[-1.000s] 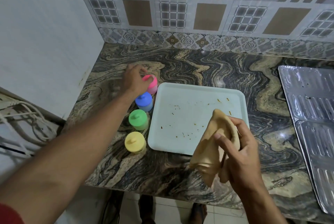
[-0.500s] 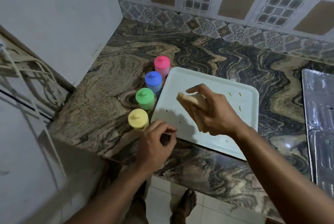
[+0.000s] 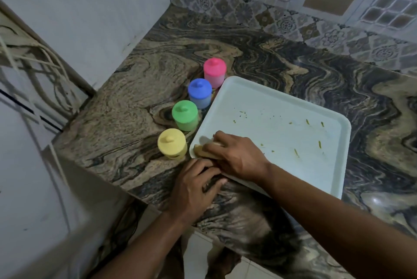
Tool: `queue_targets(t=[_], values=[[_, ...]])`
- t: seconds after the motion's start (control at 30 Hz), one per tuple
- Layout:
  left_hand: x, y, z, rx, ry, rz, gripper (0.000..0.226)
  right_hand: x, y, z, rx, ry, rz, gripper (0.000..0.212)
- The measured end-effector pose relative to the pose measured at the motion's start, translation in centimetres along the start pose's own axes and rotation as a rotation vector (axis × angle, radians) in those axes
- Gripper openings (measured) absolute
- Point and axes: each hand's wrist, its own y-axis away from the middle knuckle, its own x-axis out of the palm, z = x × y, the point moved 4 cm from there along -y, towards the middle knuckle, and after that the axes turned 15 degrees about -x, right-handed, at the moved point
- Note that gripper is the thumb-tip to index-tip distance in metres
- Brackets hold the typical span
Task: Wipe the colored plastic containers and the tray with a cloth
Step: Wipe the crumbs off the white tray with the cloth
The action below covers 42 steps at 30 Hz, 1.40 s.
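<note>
Covering cloth mostly: right hand | tray corner hidden

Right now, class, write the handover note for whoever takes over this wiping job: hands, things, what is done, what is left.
Right hand presses the cloth onto the near left corner of the tray.
Left hand rests at the tray's near edge, fingers curled; whether it grips the rim is unclear.
Yellow container, green container, blue container and pink container stand lidded in a row left of the tray.
Done: wiping begun at that corner.
Left: crumbs across the tray; whether the containers are wiped cannot be told.
</note>
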Motion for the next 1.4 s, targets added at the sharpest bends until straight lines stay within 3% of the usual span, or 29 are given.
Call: queue_targets(t=[0.13,0.27,0.4,0.57,0.77,0.93,1.17,1.27,1.4], values=[[0.0,0.0,0.0,0.010,-0.007,-0.003,0.019,0.2,-0.4,-1.6,-0.021,0.024,0.012,0.034],[0.0,-0.2,0.0,-0.007,0.006,0.018,0.021,-1.3,-1.3,-6.2,0.095,0.021,-0.001,0.052],[0.1,-0.3,0.1,-0.030,0.007,0.026,0.023,-1.3,-1.7,-9.2,0.142,0.033,0.040,0.051],[0.3,-0.2,0.4,-0.051,0.019,0.040,0.023,-2.1,-1.8,-13.4,0.297,0.059,0.022,0.066],[0.4,-0.3,0.5,-0.029,0.011,0.022,0.016,-4.0,-1.9,-18.4,0.270,0.208,0.051,0.051],[0.4,-0.2,0.5,-0.037,-0.006,0.037,0.022,-4.8,-2.4,-18.1,0.206,0.271,0.087,0.039],[-0.3,-0.3,-0.4,-0.004,-0.024,0.008,0.019,-12.1,0.7,-14.9,0.205,0.344,-0.207,0.031],[-0.3,-0.2,-0.7,0.007,-0.055,0.012,0.023,-12.7,4.1,-10.5,0.211,0.267,-0.157,0.033],[1.1,0.5,-2.5,0.108,-0.086,0.044,0.028,-8.6,9.3,-4.1,0.180,0.085,-0.042,0.040]])
